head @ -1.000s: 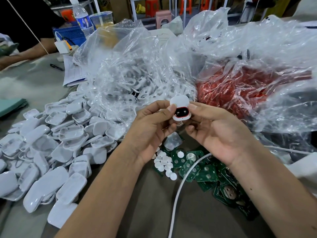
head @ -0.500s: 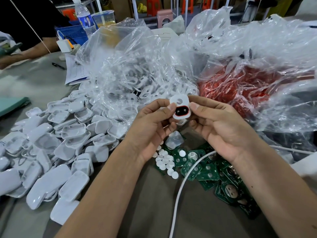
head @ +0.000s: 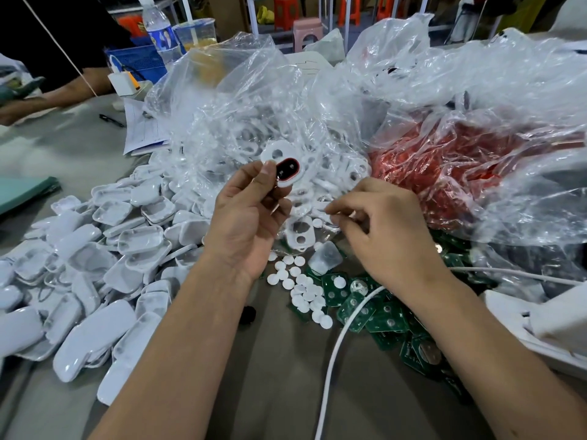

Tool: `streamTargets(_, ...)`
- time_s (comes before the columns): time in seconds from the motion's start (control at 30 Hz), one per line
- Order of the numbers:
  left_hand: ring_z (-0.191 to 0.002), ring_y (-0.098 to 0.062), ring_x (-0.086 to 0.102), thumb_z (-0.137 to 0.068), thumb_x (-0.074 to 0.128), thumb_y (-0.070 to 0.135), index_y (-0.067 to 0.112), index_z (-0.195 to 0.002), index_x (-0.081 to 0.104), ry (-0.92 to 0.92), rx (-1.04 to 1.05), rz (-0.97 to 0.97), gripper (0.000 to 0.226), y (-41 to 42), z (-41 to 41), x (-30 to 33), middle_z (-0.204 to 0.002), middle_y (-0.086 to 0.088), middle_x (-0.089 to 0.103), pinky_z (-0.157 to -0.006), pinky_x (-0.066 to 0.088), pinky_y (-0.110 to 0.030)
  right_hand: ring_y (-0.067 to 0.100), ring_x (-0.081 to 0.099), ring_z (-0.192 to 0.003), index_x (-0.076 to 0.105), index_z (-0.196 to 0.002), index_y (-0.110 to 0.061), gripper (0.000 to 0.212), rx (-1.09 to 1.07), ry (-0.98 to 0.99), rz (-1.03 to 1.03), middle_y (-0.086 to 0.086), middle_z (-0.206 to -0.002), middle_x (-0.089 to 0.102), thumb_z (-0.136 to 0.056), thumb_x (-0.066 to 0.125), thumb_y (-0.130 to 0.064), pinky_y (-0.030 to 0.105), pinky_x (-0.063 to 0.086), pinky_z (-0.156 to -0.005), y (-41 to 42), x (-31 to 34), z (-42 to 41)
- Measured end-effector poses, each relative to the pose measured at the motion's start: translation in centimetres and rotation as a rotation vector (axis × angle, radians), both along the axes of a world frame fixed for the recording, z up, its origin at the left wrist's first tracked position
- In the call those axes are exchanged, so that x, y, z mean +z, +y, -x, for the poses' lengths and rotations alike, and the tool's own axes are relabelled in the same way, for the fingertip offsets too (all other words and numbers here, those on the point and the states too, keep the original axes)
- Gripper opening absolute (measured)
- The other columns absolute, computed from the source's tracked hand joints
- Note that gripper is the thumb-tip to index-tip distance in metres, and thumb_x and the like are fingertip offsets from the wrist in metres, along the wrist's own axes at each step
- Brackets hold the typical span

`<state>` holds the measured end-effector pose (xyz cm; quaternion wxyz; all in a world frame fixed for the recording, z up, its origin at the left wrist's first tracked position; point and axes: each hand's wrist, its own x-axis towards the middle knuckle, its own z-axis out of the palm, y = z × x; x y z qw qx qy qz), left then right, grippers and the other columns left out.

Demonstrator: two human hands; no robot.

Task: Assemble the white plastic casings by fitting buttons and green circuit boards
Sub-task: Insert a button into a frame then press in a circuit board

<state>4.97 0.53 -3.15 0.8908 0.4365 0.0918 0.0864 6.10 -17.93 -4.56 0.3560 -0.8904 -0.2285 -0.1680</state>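
Observation:
My left hand (head: 251,217) pinches a white casing front (head: 281,165) by its left side and holds it up; the casing has a round hole and a red-rimmed black oval insert. My right hand (head: 384,233) is apart from the casing, lower and to the right, with fingers curled and thumb against forefinger. I see nothing between those fingertips. Below the hands lie white round buttons (head: 301,290) and green circuit boards (head: 371,309). Another white casing front (head: 298,238) lies flat on the table between my hands.
White casing shells (head: 95,265) are heaped at left. A clear bag of casing fronts (head: 241,131) and a bag of red parts (head: 460,173) stand behind. A white cable (head: 333,350) crosses the boards. Another person's arm (head: 47,96), papers (head: 143,131) and a water bottle (head: 157,30) sit far left.
My right hand has let go of the casing and dropped down to the right. My left hand alone now holds the casing, lifted and tilted a little leftward.

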Motion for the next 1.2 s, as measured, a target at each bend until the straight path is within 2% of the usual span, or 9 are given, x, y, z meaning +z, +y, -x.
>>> streamTargets(0.07,-0.067,-0.012,0.063,-0.080,0.074,0.016,0.015,-0.090,0.065,-0.010,-0.002,-0.006,0.013,0.0,0.0,0.0,-0.084,-0.003,0.072,-0.059,0.052,-0.023,0.010,0.064,-0.087,0.081,-0.114,-0.018,0.022,0.044,-0.012,0.069,-0.006,-0.101,0.064,-0.092,0.078,-0.015,0.027,0.057,-0.086,0.7,-0.2,0.0)
streamTargets(0.13,-0.067,-0.012,0.063,-0.081,0.073,0.016,0.014,-0.092,0.065,-0.011,-0.003,-0.011,0.014,0.0,0.0,0.0,-0.085,-0.003,0.071,-0.059,0.052,-0.023,0.004,0.060,-0.085,0.078,-0.118,-0.014,0.024,0.048,-0.012,0.162,-0.008,-0.102,0.057,-0.095,0.076,-0.016,0.029,0.057,-0.086,1.4,-0.7,-0.1)
streamTargets(0.27,-0.066,-0.011,0.063,-0.089,0.070,0.013,0.014,-0.091,0.066,-0.007,-0.013,-0.028,0.005,-0.1,0.0,0.0,-0.085,-0.003,0.072,-0.059,0.051,-0.023,0.002,0.062,-0.085,0.074,-0.105,-0.018,0.012,0.037,0.099,0.107,-0.009,-0.103,0.059,-0.098,0.065,-0.015,0.039,0.057,-0.080,2.0,-0.8,-0.5)
streamTargets(0.4,-0.064,-0.010,0.061,-0.092,0.069,0.011,0.015,-0.086,0.066,-0.006,-0.041,-0.078,0.007,-0.4,0.2,0.0,-0.078,0.000,0.071,-0.058,0.051,-0.022,-0.002,0.058,-0.074,0.074,-0.097,-0.017,0.011,0.027,0.059,0.136,-0.013,-0.096,0.052,-0.092,0.074,-0.007,0.026,0.056,-0.070,1.9,-0.7,-0.1)
streamTargets(0.6,-0.066,-0.013,0.060,-0.088,0.070,0.012,0.015,-0.088,0.065,-0.030,-0.093,-0.167,0.006,-0.7,0.3,-0.2,-0.079,-0.002,0.071,-0.058,0.050,-0.022,0.015,0.063,-0.085,0.072,-0.094,-0.018,0.020,0.015,-0.009,0.222,-0.005,-0.098,0.062,-0.086,0.077,-0.001,0.035,0.057,-0.081,1.6,-0.6,-0.3)
streamTargets(0.67,-0.062,-0.010,0.060,-0.083,0.072,0.015,0.015,-0.088,0.065,-0.046,-0.113,-0.175,0.008,-0.7,0.4,-0.2,-0.077,-0.001,0.070,-0.057,0.050,-0.022,0.007,0.066,-0.078,0.073,-0.092,-0.020,0.023,0.022,0.052,0.086,-0.009,-0.088,0.069,-0.085,0.079,0.001,0.028,0.059,-0.076,1.2,-0.5,-0.2)
streamTargets(0.77,-0.064,-0.011,0.061,-0.084,0.071,0.016,0.014,-0.089,0.064,-0.073,-0.210,-0.202,0.009,-0.4,0.4,-0.4,-0.080,-0.003,0.070,-0.060,0.049,-0.022,0.008,0.074,-0.066,0.076,-0.090,-0.017,0.017,0.026,0.359,-0.456,-0.003,-0.080,0.077,-0.084,0.082,-0.002,0.021,0.059,-0.059,0.1,0.3,-0.1)
streamTargets(0.87,-0.072,-0.015,0.061,-0.090,0.072,0.015,0.014,-0.088,0.065,-0.100,-0.345,-0.269,0.008,-0.5,0.6,-0.5,-0.088,-0.007,0.071,-0.062,0.049,-0.023,0.013,0.075,-0.068,0.079,-0.092,-0.011,0.016,0.052,0.596,-0.857,0.006,-0.086,0.080,-0.083,0.078,0.003,0.020,0.058,-0.060,-1.0,1.3,0.0)
streamTargets(1.2,-0.074,-0.019,0.061,-0.083,0.076,0.022,0.012,-0.090,0.071,-0.092,-0.463,-0.446,0.013,-0.4,0.8,-0.7,-0.089,-0.015,0.069,-0.063,0.052,-0.023,0.026,0.067,-0.080,0.078,-0.096,-0.004,0.028,0.190,0.885,-0.985,0.019,-0.093,0.078,-0.068,0.077,-0.004,0.024,0.062,-0.067,-2.6,2.0,-0.5)
